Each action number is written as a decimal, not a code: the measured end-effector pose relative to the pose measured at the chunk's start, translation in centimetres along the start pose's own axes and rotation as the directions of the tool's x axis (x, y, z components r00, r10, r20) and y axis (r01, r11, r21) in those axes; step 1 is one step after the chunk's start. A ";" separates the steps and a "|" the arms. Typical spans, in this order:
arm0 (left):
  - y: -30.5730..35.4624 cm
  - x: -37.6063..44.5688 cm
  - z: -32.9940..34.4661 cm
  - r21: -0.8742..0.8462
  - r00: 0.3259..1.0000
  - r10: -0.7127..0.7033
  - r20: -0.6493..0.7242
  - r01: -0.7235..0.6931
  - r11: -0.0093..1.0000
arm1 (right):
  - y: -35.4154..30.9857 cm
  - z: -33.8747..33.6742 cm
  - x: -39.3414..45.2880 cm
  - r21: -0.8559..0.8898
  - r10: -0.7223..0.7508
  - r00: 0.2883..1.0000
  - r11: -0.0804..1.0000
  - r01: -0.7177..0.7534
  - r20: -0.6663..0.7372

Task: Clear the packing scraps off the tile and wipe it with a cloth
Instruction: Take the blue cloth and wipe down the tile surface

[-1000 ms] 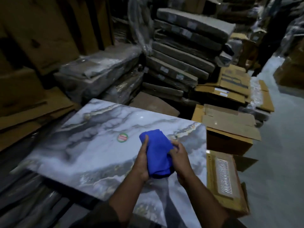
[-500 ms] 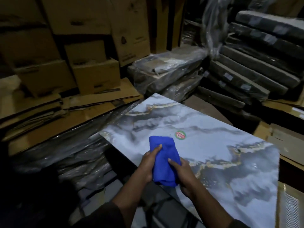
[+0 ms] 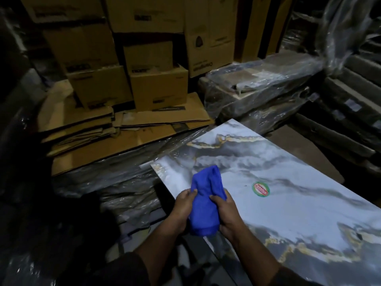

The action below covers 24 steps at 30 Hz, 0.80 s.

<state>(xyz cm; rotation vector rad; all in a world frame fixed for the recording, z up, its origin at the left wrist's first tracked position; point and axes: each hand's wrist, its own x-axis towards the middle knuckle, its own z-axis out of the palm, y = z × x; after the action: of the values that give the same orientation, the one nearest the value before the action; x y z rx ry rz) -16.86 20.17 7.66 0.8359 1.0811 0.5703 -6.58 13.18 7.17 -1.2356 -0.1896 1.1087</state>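
A large marble-patterned tile (image 3: 288, 213) with grey and gold veins lies flat, filling the right of the view. A round green and red sticker (image 3: 261, 189) sits on its surface. A bunched blue cloth (image 3: 204, 201) is held upright over the tile's left edge. My left hand (image 3: 182, 209) grips the cloth's left side, and my right hand (image 3: 225, 211) grips its right side. No loose scraps show on the tile.
Flattened cardboard (image 3: 115, 137) and stacked cardboard boxes (image 3: 148, 79) stand to the left and behind. Plastic-wrapped tile packs (image 3: 259, 87) lie beyond the tile. Crumpled plastic sheeting (image 3: 115, 182) covers the low stack at the tile's left.
The view has swung left, so the tile now sits further right in the frame. Both hands still hold the blue cloth, now over the tile's left edge instead of its middle.
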 end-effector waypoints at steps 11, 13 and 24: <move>1.3 6.3 -4.2 -0.061 0.989 -0.113 -0.092 0.107 0.992 | -1.9 -5.8 5.1 -0.676 -0.316 0.912 0.735 0.059 -0.263; 1.5 8.0 -4.7 -0.040 0.989 -0.118 -0.085 0.115 0.993 | -1.9 -7.1 4.8 -0.839 -0.439 0.860 0.543 0.022 -0.262; 5.4 18.0 -9.8 0.387 0.976 -0.139 0.165 0.065 0.920 | 9.0 -0.2 5.1 -0.894 -0.296 0.847 0.220 -0.389 -0.442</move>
<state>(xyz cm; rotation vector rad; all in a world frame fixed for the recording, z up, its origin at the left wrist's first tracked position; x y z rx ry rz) -19.12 39.90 0.39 1.1400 1.0669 0.1850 -9.02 16.14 -2.44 -2.7412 -0.4769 0.5094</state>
